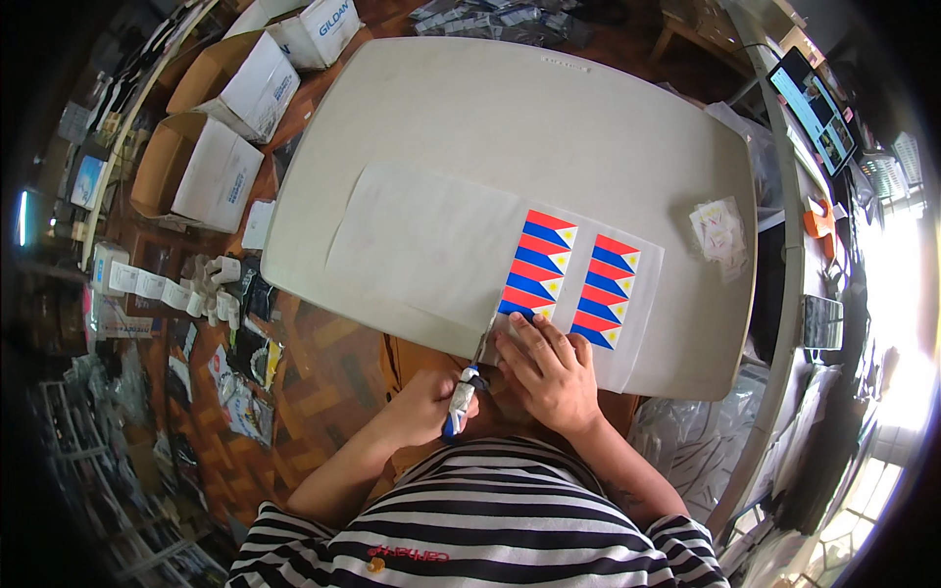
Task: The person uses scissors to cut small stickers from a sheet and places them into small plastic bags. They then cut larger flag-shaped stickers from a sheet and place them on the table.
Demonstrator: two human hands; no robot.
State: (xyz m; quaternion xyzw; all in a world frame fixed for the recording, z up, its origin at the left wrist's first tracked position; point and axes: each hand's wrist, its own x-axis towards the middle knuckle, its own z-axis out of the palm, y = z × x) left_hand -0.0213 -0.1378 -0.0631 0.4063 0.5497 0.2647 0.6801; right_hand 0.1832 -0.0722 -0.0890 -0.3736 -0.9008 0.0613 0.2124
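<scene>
My left hand [426, 402] grips scissors [459, 404] with blue-and-white handles, their blades pointing up at the near edge of a printed sheet [629, 294]. The sheet bears two columns of red, blue and white flag prints [534, 255] with yellow emblems. My right hand [549, 367] lies on the sheet, fingers extended over the lower left column. A blank pale sheet [417, 235] is on the table to the left. A small pile of clear-backed cutouts [718, 235] sits at the table's right side.
The pale table [490, 118] has three open cardboard boxes [221, 171] to its left, with packages and papers [240, 392] on the wooden floor. Plastic bags [490, 20] lie beyond it. A right-hand counter holds a screen [814, 113], an orange tool [816, 220] and a phone [821, 321].
</scene>
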